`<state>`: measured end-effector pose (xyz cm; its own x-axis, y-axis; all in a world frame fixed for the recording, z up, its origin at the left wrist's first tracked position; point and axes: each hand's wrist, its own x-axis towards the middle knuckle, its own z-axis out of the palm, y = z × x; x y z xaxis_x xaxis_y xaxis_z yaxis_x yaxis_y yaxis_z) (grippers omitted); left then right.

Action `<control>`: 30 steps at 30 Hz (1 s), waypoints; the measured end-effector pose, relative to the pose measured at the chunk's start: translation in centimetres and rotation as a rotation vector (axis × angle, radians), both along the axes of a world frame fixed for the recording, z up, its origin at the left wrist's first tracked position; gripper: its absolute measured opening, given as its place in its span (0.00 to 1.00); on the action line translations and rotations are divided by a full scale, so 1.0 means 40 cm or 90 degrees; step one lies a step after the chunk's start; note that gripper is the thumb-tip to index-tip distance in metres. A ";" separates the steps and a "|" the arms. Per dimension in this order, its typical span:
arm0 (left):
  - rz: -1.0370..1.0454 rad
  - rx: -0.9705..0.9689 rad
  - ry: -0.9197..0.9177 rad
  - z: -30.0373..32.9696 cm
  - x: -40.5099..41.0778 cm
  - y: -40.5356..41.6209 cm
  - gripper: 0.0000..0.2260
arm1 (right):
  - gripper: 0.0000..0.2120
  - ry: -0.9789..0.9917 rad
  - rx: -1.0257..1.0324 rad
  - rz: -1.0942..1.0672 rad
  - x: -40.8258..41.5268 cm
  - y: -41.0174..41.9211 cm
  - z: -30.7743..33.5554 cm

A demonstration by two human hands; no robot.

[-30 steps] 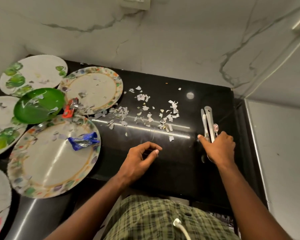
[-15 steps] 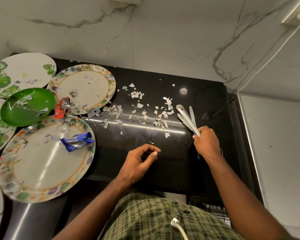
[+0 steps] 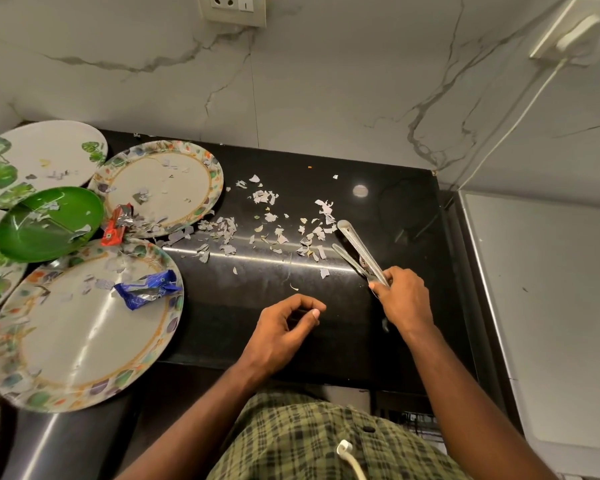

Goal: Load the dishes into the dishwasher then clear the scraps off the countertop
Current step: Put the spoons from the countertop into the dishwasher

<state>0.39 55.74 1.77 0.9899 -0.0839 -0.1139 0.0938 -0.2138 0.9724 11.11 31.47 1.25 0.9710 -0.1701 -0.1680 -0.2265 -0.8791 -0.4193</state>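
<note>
Steel cutlery (image 3: 355,247) within right hand's (image 3: 405,295) fingers (image 3: 378,285)

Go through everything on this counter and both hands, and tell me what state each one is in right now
Right hand: grips the metal utensils, handles pointing away.
Left hand: loosely curled, holding nothing.
Paper scraps: scattered over the black countertop.
Large floral plate: dirty, blue wrapper lying on it.
Green plate: dirty, resting on other plates.
Red wrapper: crumpled between plates.

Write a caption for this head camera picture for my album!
Right hand grips metal cutlery over a black countertop strewn with paper scraps.
</note>
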 end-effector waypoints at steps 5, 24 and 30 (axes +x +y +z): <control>0.003 -0.048 0.018 0.018 0.014 -0.037 0.08 | 0.10 -0.081 0.033 -0.010 -0.034 -0.012 0.043; 0.207 -0.645 0.257 0.103 0.123 -0.102 0.22 | 0.07 -0.028 0.430 0.125 -0.181 0.145 0.193; 0.186 -0.602 0.262 0.101 0.081 -0.082 0.15 | 0.08 0.081 0.384 0.242 -0.182 0.164 0.183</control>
<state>3.63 52.46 5.79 0.8860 -0.0791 -0.4569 0.3781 0.6936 0.6131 3.84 38.02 8.56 0.9113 0.3332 -0.2420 -0.0307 -0.5311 -0.8468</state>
